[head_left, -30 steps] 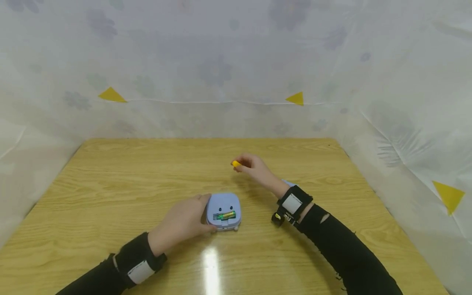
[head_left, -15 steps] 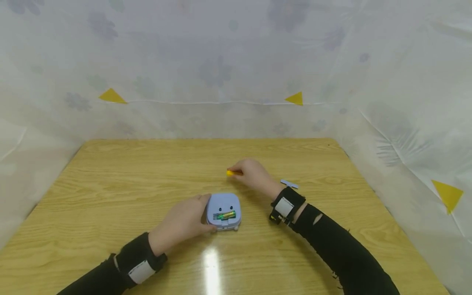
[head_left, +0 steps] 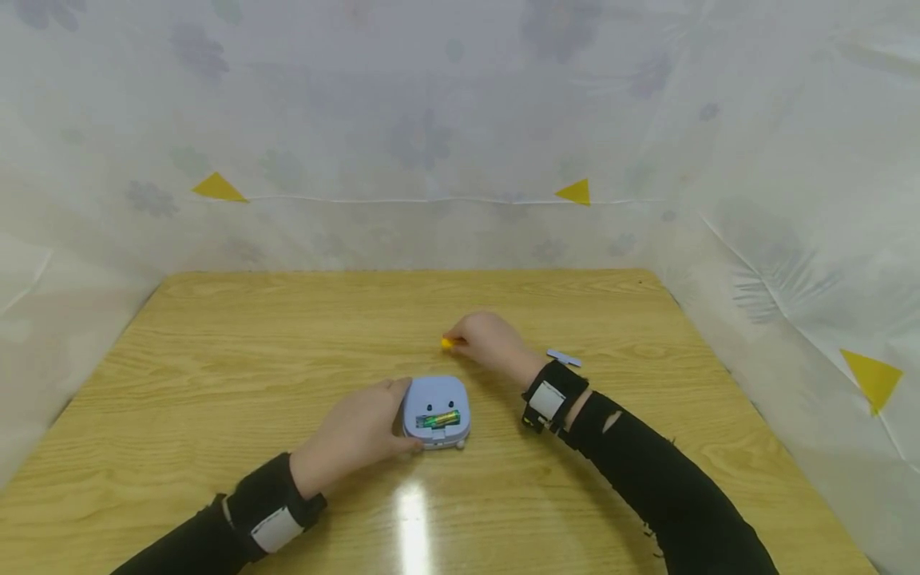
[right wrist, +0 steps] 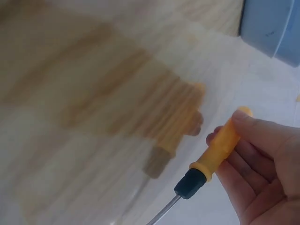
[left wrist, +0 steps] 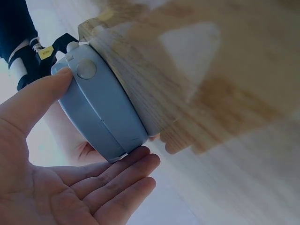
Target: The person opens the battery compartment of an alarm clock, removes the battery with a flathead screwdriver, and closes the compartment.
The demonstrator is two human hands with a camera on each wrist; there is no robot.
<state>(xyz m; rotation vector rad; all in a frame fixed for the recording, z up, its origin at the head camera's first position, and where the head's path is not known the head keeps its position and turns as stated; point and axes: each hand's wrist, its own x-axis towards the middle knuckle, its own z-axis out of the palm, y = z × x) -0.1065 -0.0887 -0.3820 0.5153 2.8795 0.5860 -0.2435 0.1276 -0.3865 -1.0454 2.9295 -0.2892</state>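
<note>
My left hand (head_left: 359, 435) grips the left side of a light-blue, rounded-square battery device (head_left: 436, 391) lying on the table. In the left wrist view, the thumb presses one end of the device (left wrist: 105, 105) and fingertips touch the other. A green-and-gold battery (head_left: 441, 420) shows in its uncovered compartment. Beyond it to the right, my right hand (head_left: 492, 343) holds a screwdriver low over the table. The right wrist view shows the screwdriver's yellow handle (right wrist: 218, 152) between thumb and fingers, its metal shaft (right wrist: 164, 210) pointing away from the device.
A slim light-blue cover piece (head_left: 564, 358) lies on the wooden table (head_left: 237, 343), just beyond the right wrist. Patterned white sheeting (head_left: 424, 120) with yellow triangles stands behind the table and along its sides.
My right hand has moved slightly left and nearer, bringing the screwdriver lower. The cover piece, mostly hidden behind the wrist before, now shows. My left hand and the device have stayed put.
</note>
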